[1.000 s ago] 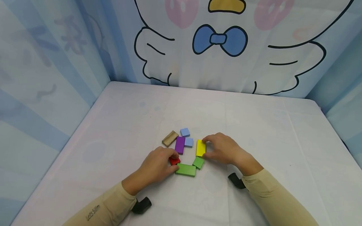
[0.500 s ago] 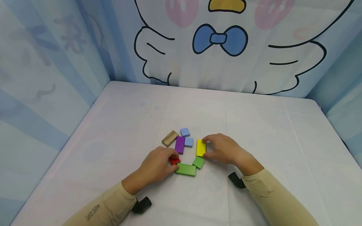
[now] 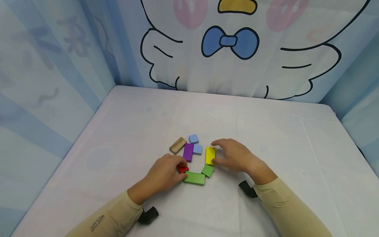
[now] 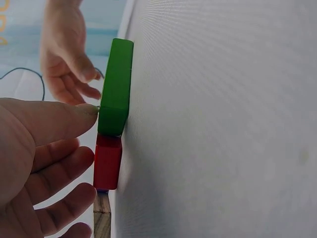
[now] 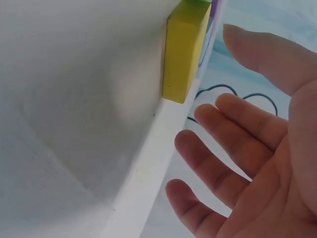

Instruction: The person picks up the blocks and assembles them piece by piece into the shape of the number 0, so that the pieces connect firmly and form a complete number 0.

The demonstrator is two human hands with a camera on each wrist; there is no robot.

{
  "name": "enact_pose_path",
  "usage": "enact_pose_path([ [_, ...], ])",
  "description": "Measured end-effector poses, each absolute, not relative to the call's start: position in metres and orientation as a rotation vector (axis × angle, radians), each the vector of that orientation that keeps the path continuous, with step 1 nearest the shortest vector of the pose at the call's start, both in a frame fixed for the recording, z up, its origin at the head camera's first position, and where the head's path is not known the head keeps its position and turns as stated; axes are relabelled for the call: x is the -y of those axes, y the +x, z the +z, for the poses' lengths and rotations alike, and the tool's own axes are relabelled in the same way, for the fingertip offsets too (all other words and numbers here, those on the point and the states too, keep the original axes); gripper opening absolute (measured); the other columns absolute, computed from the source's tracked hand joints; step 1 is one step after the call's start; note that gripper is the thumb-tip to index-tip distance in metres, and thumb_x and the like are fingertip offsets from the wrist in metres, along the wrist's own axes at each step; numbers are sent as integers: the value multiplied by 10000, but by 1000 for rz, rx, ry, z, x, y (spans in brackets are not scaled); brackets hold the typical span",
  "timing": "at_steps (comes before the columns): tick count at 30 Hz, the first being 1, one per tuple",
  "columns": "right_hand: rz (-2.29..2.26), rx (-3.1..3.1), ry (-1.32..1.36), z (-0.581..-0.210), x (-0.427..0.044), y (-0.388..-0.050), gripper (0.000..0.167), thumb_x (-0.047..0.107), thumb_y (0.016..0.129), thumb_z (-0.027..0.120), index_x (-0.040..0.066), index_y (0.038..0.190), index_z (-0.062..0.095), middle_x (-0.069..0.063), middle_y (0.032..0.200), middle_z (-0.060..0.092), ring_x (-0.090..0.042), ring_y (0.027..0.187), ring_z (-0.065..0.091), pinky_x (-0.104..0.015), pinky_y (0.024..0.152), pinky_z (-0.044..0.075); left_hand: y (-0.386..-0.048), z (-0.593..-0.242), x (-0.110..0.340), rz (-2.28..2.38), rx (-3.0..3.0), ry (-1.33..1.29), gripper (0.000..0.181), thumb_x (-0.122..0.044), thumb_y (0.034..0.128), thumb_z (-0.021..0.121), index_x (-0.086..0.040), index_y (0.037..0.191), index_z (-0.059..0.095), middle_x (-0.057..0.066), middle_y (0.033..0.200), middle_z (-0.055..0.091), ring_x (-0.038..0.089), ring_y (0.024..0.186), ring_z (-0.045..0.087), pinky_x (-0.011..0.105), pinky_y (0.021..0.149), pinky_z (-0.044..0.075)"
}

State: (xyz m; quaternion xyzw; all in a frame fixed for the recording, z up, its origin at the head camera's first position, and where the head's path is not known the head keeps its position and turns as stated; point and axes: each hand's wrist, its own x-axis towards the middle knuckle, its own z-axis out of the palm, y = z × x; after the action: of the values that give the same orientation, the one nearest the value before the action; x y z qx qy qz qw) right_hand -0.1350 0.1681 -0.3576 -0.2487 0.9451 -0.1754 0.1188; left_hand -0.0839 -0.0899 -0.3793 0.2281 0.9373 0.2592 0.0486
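Flat coloured blocks lie in a rough ring on the white tablecloth. My left hand rests at the ring's near left, thumb touching the long green block and fingers over the red block. Its thumb is straight and its other fingers are loosely bent in the left wrist view. On the opposite side, my right hand hovers beside the yellow block, thumb and fingers spread apart. A gap separates it from that block in the right wrist view. Below the yellow one sits a small green block, cornering the long green one.
A purple block touches a light blue block. Behind them are another light blue block and a bare wooden block. White tablecloth surrounds the ring, and a printed curtain hangs behind the table.
My right hand's fingers have lifted off the far end of the yellow block and spread from the thumb. The left hand and the blocks stay practically where they were.
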Motion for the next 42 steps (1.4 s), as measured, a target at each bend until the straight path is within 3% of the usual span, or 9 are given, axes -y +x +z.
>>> enact_pose_path([
  [17,-652,-2746,-708,-357,-148,-149,514,289,920,716,43,1353,590,-124,1350,596,-350,1276,504,-511,1071,378,-84,-381,91,788,-2855,700,223,-184,821,840,-115,976,697,-44,865,621,174,843,551,342,721,473],
  [42,-603,-2752,-679,-361,-120,-164,318,249,912,734,83,1180,688,-39,1147,692,-264,1107,580,-431,984,457,-85,-380,92,813,-2867,725,223,-176,815,844,-114,964,691,-38,858,618,178,842,553,346,719,475],
])
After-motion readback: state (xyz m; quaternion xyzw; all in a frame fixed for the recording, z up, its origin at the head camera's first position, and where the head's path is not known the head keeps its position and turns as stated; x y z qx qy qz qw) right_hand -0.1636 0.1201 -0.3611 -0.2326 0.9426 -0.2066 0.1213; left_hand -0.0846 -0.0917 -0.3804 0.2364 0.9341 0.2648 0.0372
